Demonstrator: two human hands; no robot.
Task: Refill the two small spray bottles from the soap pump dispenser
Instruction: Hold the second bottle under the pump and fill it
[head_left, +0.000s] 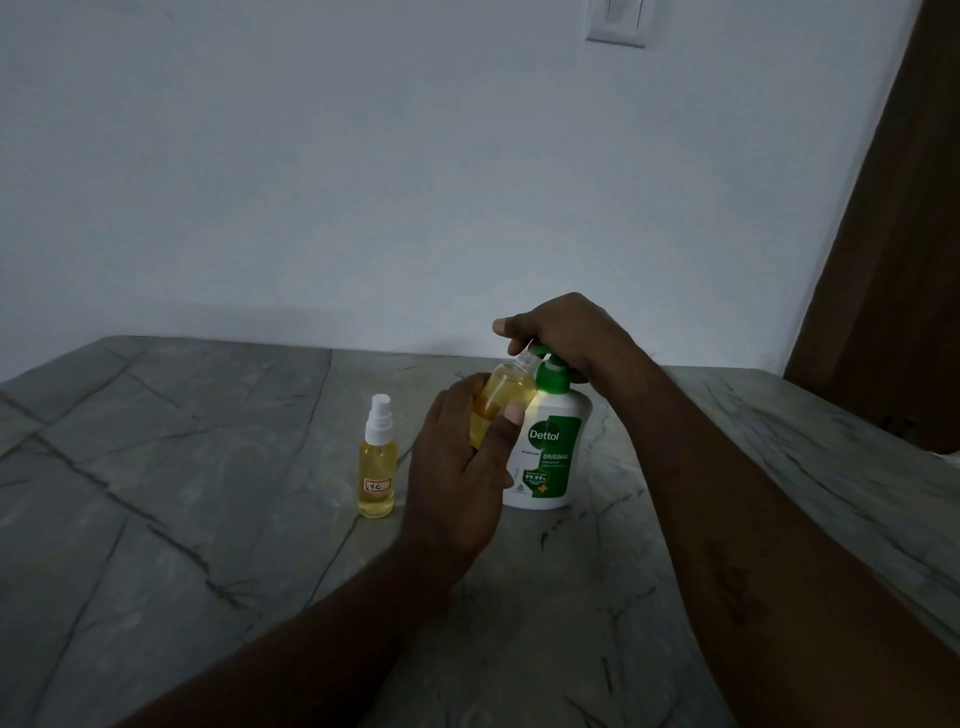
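A white soap dispenser (553, 457) with a green label and green pump stands on the grey stone table (208, 467). My right hand (563, 330) lies over the pump head, fingers curled round it. My left hand (462, 467) grips an uncapped small spray bottle (506, 392) of yellow liquid, tilted, its open neck right at the pump nozzle. A second small spray bottle (377, 462), capped with a white sprayer and bearing a small handwritten label, stands upright to the left of my left hand.
A pale wall rises behind the table's far edge, with a switch plate (616, 23) high up. A dark wooden door or panel (893, 234) stands at the right, beside the table's right end.
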